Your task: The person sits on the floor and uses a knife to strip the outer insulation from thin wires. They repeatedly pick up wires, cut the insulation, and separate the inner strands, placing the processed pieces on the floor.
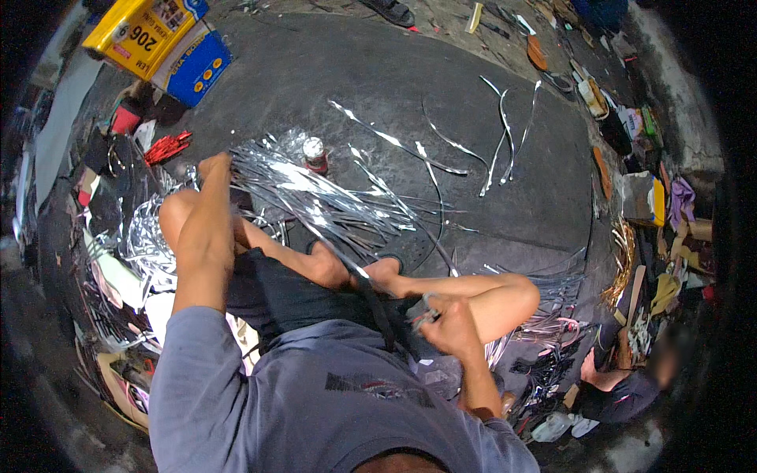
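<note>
A large bundle of shiny dark strips [315, 189] lies on the dark mat beyond my crossed legs. My left hand [214, 165] reaches to the bundle's far left end; its fingers are mostly hidden, so I cannot tell whether they grip any strips. Above my right thigh, my right hand [453, 327] is closed around a small greyish thing [427, 309] that I cannot make out. One long dark strip [371, 296] runs from the bundle across my lap. Just beyond the bundle stands a small round container [314, 150] with a pale top and a dark red side.
Loose strips [505, 138] lie scattered on the mat [378, 71]. A yellow and blue box [154, 43] stands far left, near red strips [168, 148]. Tangled shiny strips [150, 244] heap by my left knee. More strips [552, 296] and another person's foot [603, 374] are at right.
</note>
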A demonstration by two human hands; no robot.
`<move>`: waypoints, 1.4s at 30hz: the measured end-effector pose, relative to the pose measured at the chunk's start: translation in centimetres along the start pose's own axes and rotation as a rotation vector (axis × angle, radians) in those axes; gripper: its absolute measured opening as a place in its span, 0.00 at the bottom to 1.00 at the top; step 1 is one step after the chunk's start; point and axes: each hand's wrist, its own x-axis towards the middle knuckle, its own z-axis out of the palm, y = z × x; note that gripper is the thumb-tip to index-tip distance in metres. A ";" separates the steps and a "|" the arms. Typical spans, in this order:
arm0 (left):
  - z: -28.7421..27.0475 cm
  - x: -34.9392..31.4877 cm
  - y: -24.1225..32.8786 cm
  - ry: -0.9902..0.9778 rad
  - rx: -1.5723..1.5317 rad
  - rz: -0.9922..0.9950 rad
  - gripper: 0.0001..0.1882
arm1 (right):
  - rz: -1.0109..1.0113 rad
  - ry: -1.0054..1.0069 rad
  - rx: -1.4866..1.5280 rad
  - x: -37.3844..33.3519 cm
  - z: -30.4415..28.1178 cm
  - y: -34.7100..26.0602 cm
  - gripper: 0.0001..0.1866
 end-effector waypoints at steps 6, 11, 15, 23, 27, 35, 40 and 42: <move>0.0 -8.1 2.9 0.456 0.494 0.305 0.29 | 0.391 0.225 -0.369 16.6 -1.1 14.2 0.27; -0.7 -17.6 7.6 0.187 0.151 1.041 0.27 | 0.647 0.429 -0.312 26.1 3.9 22.8 0.38; 1.2 -25.6 6.9 -0.159 -0.026 1.274 0.12 | 0.753 0.495 0.035 27.5 5.4 25.2 0.27; 9.6 -38.5 7.8 -0.636 -0.117 1.087 0.20 | 0.298 0.438 0.740 24.2 1.3 15.2 0.17; 10.3 -40.7 10.4 -0.458 0.029 1.130 0.21 | -0.008 0.390 0.585 20.1 0.1 7.9 0.20; 8.6 -35.1 13.0 -0.800 -0.315 0.684 0.14 | -0.161 0.547 0.169 14.7 -2.6 3.0 0.10; 4.4 -29.2 12.9 -0.598 -0.719 0.173 0.21 | -0.076 0.486 0.335 11.5 -5.1 3.3 0.08; 4.1 -29.9 11.2 -0.777 -0.460 0.149 0.26 | -0.153 0.465 0.414 11.2 -4.7 2.9 0.09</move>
